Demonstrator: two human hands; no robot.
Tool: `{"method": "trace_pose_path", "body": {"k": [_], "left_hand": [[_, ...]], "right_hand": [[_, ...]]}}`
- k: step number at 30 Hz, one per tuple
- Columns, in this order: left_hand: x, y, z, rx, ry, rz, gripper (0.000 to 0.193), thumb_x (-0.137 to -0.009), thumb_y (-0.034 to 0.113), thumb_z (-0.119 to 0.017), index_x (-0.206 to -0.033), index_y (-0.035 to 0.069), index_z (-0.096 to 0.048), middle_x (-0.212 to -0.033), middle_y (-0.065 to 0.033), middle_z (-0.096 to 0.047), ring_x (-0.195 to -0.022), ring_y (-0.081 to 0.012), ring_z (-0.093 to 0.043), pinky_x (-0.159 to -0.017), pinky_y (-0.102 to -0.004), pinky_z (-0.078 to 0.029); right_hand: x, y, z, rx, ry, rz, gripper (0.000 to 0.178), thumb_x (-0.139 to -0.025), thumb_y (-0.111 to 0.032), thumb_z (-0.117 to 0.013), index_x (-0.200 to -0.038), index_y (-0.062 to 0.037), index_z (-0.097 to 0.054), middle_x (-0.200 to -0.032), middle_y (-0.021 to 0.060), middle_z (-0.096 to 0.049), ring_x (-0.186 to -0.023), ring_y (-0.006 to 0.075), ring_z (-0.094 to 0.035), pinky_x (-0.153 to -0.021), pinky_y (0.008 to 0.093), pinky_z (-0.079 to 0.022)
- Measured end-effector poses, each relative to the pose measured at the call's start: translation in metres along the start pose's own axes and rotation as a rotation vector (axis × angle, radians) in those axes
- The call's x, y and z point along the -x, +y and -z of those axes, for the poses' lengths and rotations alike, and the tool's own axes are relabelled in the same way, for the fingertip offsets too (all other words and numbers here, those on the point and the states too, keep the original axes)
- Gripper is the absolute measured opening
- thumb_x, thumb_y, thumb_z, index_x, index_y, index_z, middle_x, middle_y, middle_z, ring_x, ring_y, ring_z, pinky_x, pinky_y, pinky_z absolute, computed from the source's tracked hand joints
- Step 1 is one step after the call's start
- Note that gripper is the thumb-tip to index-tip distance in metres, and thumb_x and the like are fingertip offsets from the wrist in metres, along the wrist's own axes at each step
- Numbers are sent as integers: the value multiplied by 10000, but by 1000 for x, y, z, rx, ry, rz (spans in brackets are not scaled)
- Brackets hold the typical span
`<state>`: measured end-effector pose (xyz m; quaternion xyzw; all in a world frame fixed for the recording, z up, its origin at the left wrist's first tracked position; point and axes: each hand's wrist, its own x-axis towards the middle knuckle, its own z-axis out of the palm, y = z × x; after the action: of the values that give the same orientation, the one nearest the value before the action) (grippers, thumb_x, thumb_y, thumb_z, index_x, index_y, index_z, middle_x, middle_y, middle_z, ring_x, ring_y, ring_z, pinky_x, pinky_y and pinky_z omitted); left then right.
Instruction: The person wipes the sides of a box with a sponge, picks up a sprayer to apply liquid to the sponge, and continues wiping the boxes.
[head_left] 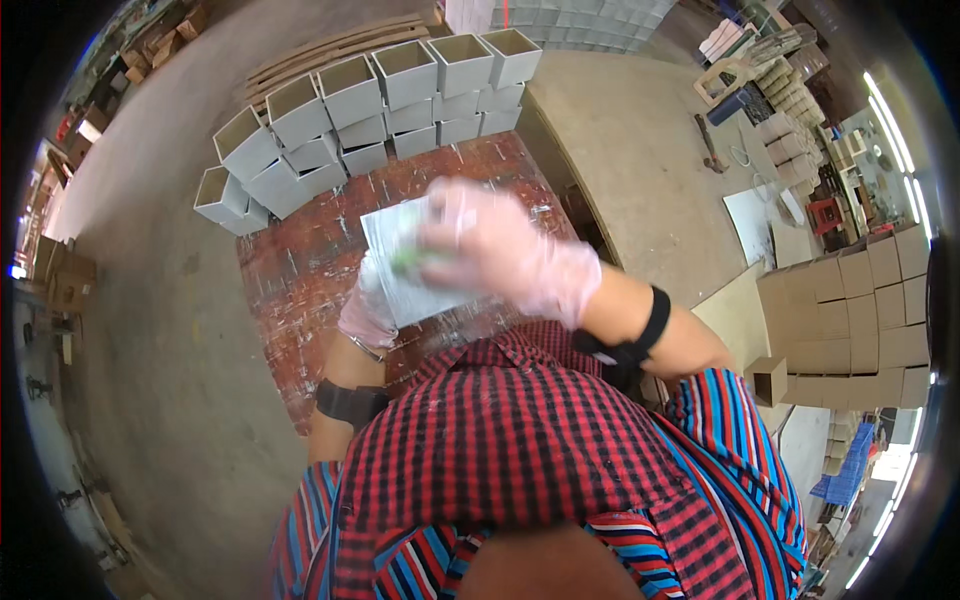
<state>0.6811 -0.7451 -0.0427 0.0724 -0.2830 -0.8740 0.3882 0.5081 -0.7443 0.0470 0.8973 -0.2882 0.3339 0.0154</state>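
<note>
A white box is held over the red-brown worktable, its pale flat face turned up toward me. My left hand, in a thin pale glove, grips it from its left side; most of its fingers are hidden behind the box. Over the box's upper right part is my right hand, gloved too and smeared by motion. Its fingers curl around a small green thing pressed against or just above the box face. That thing is too blurred to name.
Open-topped white boxes stand stacked in a curved row along the far edge of the worktable. Behind them lies a wooden pallet. A tan table adjoins on the right, with a hammer. Brown cartons are stacked further right.
</note>
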Motion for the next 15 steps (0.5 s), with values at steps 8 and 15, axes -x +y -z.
{"method": "trace_pose_path", "body": {"k": [8,15], "left_hand": [[11,-6,4,72,160,-9,658,-851,420,-513,-1352,45,-310,-1349,-130,-393,-1210,-272,-427,-1014,-439,-356],[21,26,37,171,107,-234,541,-912,375,-391,-1337,42,-351,-1354,-146,-393,-1220,-298,-418,-1024,-468,-337]], "right_hand": [[-16,5,17,6,126,-333,202,-724,-268,-653,-901,-172,-650,-777,66,-541,-745,251,-560,-621,372,-477],[56,-29,-15,-403,-289,-243,225,-711,-229,-694,-931,-190,-666,-838,38,-576,-805,222,-589,-689,334,-501]]}}
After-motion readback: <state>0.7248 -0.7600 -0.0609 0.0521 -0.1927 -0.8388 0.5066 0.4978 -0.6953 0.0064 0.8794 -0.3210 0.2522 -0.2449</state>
